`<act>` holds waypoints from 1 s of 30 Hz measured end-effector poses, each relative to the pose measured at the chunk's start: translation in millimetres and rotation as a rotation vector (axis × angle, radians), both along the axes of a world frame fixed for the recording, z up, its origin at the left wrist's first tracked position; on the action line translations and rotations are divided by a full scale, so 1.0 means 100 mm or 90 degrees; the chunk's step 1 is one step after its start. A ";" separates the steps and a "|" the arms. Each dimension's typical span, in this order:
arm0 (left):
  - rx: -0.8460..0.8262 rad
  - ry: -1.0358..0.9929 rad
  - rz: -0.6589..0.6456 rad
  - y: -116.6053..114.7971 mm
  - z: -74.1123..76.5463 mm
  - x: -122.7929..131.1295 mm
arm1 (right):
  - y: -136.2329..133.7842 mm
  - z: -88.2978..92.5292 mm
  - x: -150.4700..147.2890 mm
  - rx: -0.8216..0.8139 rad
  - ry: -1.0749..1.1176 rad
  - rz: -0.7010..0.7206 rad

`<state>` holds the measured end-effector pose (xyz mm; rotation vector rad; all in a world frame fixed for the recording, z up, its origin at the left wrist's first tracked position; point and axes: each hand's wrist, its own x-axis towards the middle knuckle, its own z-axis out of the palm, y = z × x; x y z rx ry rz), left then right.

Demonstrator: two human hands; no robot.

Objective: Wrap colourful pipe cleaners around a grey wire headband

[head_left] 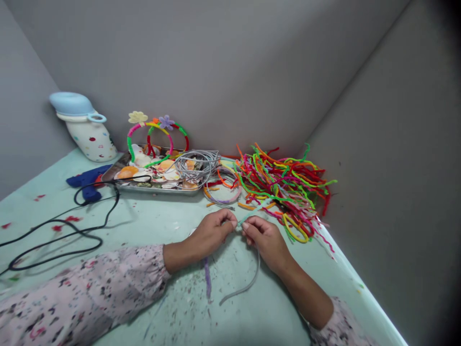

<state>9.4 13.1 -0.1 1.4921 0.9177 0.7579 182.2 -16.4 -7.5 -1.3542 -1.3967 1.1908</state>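
Near the middle of the table, my left hand (216, 230) and my right hand (264, 240) meet fingertip to fingertip, both closed in a pinch. Between them is a pale green pipe cleaner (257, 209), whose free end slants up to the right. From under my right hand a grey wire (248, 287) curves down to the tabletop. The part of the wire inside my fingers is hidden. Below my left hand lies a purple pipe cleaner (208, 278), its upper end out of sight behind the wrist.
Behind my hands is a metal tray (158, 191) of shells, with a grey wire coil (198, 166) and flower-topped hoops (171, 144). A heap of colourful pipe cleaners (281, 178) lies right. A blue glue gun (90, 181), its black cord (54, 252) and a white bottle (91, 139) are left.
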 end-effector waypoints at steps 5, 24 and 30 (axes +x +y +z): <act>0.002 0.001 -0.003 0.01 -0.04 0.00 | 0.00 0.00 -0.01 -0.006 -0.050 -0.036; 0.010 -0.007 -0.016 0.03 -0.07 0.00 | -0.05 -0.04 0.00 0.071 -0.104 -0.014; -0.002 0.008 -0.031 0.02 -0.05 0.01 | -0.05 0.00 0.02 0.157 -0.187 0.031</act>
